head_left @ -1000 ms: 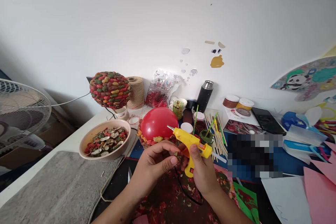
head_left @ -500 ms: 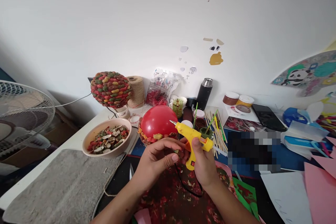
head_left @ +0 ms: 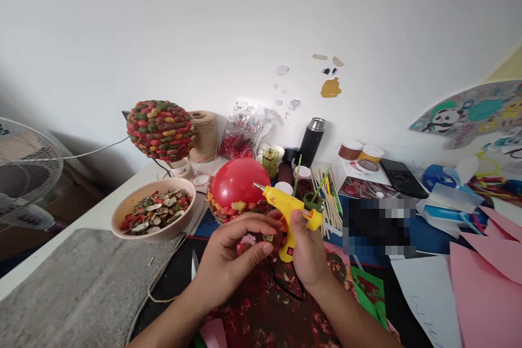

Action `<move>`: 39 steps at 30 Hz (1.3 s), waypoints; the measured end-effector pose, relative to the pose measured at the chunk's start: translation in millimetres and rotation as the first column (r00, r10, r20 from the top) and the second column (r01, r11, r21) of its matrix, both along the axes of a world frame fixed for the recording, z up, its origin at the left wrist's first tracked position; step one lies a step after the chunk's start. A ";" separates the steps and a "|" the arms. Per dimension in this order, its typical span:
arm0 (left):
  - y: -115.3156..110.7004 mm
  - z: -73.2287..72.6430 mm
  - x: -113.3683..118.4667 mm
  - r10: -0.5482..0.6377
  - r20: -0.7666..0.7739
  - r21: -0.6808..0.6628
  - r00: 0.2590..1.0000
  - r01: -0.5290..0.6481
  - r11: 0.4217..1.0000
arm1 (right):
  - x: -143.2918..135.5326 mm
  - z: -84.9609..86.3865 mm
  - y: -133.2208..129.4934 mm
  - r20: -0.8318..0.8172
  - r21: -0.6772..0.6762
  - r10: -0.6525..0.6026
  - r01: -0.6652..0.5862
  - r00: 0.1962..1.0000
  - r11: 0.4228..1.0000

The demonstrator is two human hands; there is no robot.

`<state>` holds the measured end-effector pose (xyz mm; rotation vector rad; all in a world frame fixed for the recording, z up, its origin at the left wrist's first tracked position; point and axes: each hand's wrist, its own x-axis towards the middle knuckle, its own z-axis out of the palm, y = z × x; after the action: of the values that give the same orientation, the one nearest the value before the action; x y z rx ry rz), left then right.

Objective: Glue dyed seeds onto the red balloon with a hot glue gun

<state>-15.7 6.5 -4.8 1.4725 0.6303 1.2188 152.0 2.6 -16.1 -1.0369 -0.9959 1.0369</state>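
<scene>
My right hand is wrapped round the grip of a yellow hot glue gun, its metal nozzle pointing up and left past a red balloon. Painted nutshells in red, green and ochre cover the balloon's lower part. In front of it, my left hand is curled with thumb and fingers close together round a small greenish nutshell, partly hidden by the fingers. The fingertips are close to the gun's handle; whether they touch it I cannot tell.
A bowl of painted shells stands at left, below a finished-looking shell-covered ball. Behind are a twine spool, a black flask, paint jars and wooden sticks. A knife blade lies left of my wrist; a fan stands far left.
The view has shifted slightly, so most things sit a little further left. Both hands keep their holds, and the left fingers have spread a little around the nutshell.
</scene>
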 end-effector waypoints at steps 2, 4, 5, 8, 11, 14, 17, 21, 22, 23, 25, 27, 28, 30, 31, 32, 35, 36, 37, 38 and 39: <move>-1.2 -0.7 -0.3 0.035 -0.042 0.042 0.999 -0.033 0.999 | -0.4 0.8 0.1 0.004 0.020 0.002 -0.002 1.000 1.000; -1.2 -1.4 0.5 0.079 -0.077 0.079 0.994 -0.073 0.994 | 0.9 2.7 1.0 0.017 0.053 0.044 -0.045 0.999 0.998; -0.8 -1.8 1.1 0.104 -0.087 0.092 0.991 -0.095 0.991 | 1.9 3.9 1.5 0.016 0.069 0.067 -0.068 0.998 0.995; 1.1 -3.5 2.7 0.157 -0.100 0.103 0.983 -0.147 0.984 | 5.1 7.9 2.8 -0.026 0.083 0.103 -0.101 0.994 0.991; 3.2 -5.8 4.1 0.165 -0.122 0.094 0.979 -0.154 0.984 | 7.2 12.2 3.4 -0.038 0.084 0.092 -0.089 0.995 0.993; 4.1 -8.4 4.7 0.157 -0.139 0.096 0.978 -0.144 0.985 | 8.4 15.5 3.4 -0.007 0.092 0.067 -0.066 0.998 0.994; 3.7 -11.3 4.5 0.134 -0.153 0.113 0.979 -0.117 0.987 | 8.9 16.5 3.7 -0.004 0.084 0.050 -0.050 0.999 0.995; 1.1 -12.5 5.5 0.096 -0.186 0.127 0.978 -0.072 0.989 | 10.2 15.8 4.8 -0.034 0.058 0.037 -0.035 0.999 0.998; 0.2 -11.7 6.0 0.076 -0.197 0.129 0.977 -0.051 0.990 | 10.9 15.6 5.1 -0.035 0.059 0.025 -0.023 0.999 0.998; -0.6 -10.4 6.4 0.051 -0.208 0.128 0.977 -0.025 0.992 | 11.7 15.6 5.5 -0.037 0.061 0.010 -0.008 0.999 0.998; -1.8 -7.0 6.6 -0.016 -0.229 0.125 0.973 0.045 0.991 | 13.7 15.7 6.3 -0.036 0.065 -0.017 0.019 0.999 0.998; -1.8 -3.9 5.3 -0.078 -0.247 0.126 0.966 0.112 0.986 | 15.9 15.9 7.1 -0.021 0.056 -0.025 0.026 0.999 0.998; -1.4 -3.0 4.2 -0.101 -0.253 0.131 0.962 0.138 0.982 | 16.9 15.9 7.4 -0.011 0.051 -0.027 0.028 1.000 0.998; -0.9 -2.7 2.4 -0.131 -0.266 0.152 0.955 0.176 0.973 | 18.6 15.4 8.4 -0.003 0.039 -0.043 0.044 0.999 0.998; -1.1 -3.3 2.2 -0.140 -0.266 0.164 0.954 0.188 0.968 | 19.3 14.9 9.2 -0.006 0.030 -0.050 0.050 0.999 0.998; -1.8 -4.2 2.8 -0.160 -0.264 0.174 0.951 0.210 0.962 | 19.9 14.1 10.3 -0.013 0.022 -0.056 0.056 0.998 0.998; -6.9 -6.2 8.4 -0.308 -0.289 0.188 0.906 0.370 0.910 | 20.7 10.7 14.4 -0.052 -0.002 -0.052 0.052 0.997 0.999; -8.8 -5.9 10.4 -0.364 -0.307 0.196 0.879 0.433 0.880 | 20.7 9.5 15.7 -0.066 -0.014 -0.048 0.047 0.997 0.999; -10.3 -5.1 11.5 -0.402 -0.312 0.206 0.861 0.474 0.856 | 20.6 8.5 16.5 -0.076 -0.026 -0.048 0.047 0.996 0.999; -10.9 -3.9 11.3 -0.406 -0.298 0.219 0.864 0.476 0.852 | 20.3 7.7 16.8 -0.081 -0.038 -0.054 0.051 0.995 0.998; -10.3 -2.6 9.5 -0.370 -0.255 0.236 0.894 0.428 0.872 | 19.8 7.1 16.5 -0.080 -0.046 -0.054 0.051 0.995 0.998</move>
<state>-6.2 -3.8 -7.3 1.8791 0.2578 0.8615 171.8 19.2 -9.0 -1.0434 -0.8790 1.0538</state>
